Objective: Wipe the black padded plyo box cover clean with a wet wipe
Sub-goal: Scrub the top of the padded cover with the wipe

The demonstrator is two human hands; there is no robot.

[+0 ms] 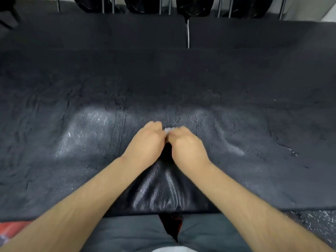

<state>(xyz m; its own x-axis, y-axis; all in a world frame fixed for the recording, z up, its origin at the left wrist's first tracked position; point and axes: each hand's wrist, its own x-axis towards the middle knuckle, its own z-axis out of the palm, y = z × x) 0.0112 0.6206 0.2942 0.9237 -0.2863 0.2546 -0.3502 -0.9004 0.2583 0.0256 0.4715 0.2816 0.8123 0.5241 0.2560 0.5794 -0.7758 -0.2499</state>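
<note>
The black padded plyo box cover (91,142) fills most of the view, cracked and worn, with shiny wet patches near its front. My left hand (145,144) and my right hand (187,146) meet side by side over the middle of the cover, fingers curled. Between their fingertips they pinch a small white wet wipe (168,130), of which only a bunched bit shows. The rest of the wipe is hidden by the fingers.
Behind the cover lies dark floor matting (109,33) with a seam, and a rack of metal legs (112,6) holding black objects along the far wall. My grey trousers (136,231) are at the cover's front edge. A red patch (12,228) shows at lower left.
</note>
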